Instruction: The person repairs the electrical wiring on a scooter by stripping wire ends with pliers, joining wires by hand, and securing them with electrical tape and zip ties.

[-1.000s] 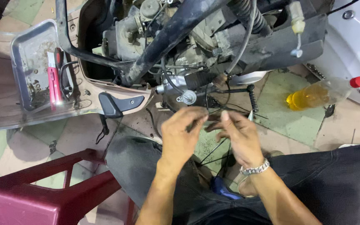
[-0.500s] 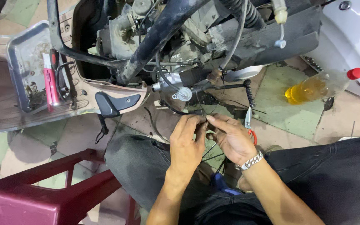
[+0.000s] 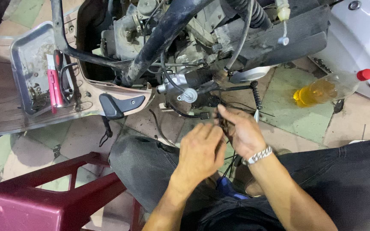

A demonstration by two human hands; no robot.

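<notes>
In the head view I look down at a stripped motorbike engine and frame [image 3: 180, 38]. My right hand [image 3: 241, 132], with a metal bracelet at the wrist, pinches a bundle of thin black wires [image 3: 222, 122] just below the engine. My left hand [image 3: 200, 152] sits close beside it, its fingers curled onto the same wires. A black connector plug [image 3: 205, 115] on a cable hangs just above my left fingers. The wires run down between my knees and are partly hidden by my hands.
A metal tray [image 3: 26, 51] with a pink-handled tool [image 3: 54, 87] lies at the left. A clear bottle of yellow liquid [image 3: 326, 90] with a red cap lies at the right. A dark red plastic stool [image 3: 35, 201] stands at the lower left, a white body panel [image 3: 365, 38] at the upper right.
Both hands have stayed together on the wires below the engine. My left hand dropped slightly lower and my right hand's fingers shifted up toward the connector plug.
</notes>
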